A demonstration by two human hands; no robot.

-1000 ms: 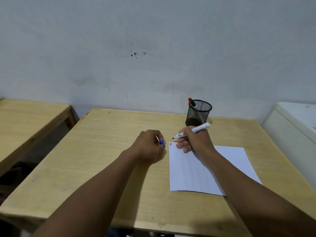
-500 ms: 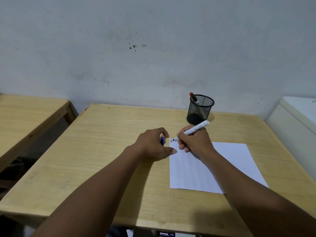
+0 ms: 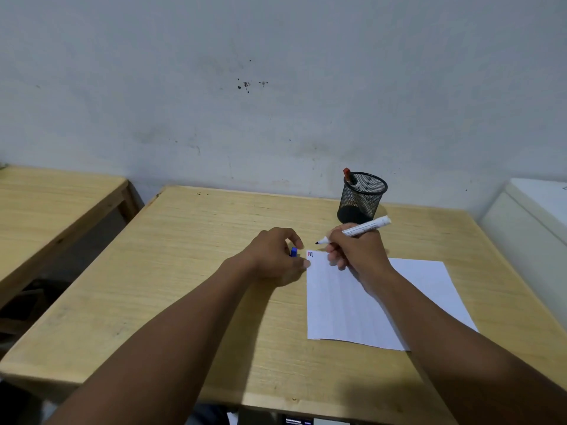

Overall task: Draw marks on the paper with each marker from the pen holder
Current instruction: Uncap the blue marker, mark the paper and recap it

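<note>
A white sheet of paper [image 3: 362,305] lies on the wooden table [image 3: 190,271], with short red and dark marks [image 3: 310,254] at its far left corner. My right hand [image 3: 357,250] grips a white marker [image 3: 362,228], its dark tip lifted just beyond that corner. My left hand [image 3: 276,256] rests at the paper's left edge, thumb touching it, and holds a blue marker cap [image 3: 293,252]. A black mesh pen holder [image 3: 362,196] stands behind my right hand with a red-capped marker [image 3: 349,177] leaning in it.
A second wooden table [image 3: 46,210] stands to the left across a gap. A white cabinet or appliance [image 3: 534,216] sits at the right edge. The grey wall runs close behind the table.
The marker tip touched the paper's corner half a second ago and now is lifted off it. My left hand moved right to the paper's edge and stays there.
</note>
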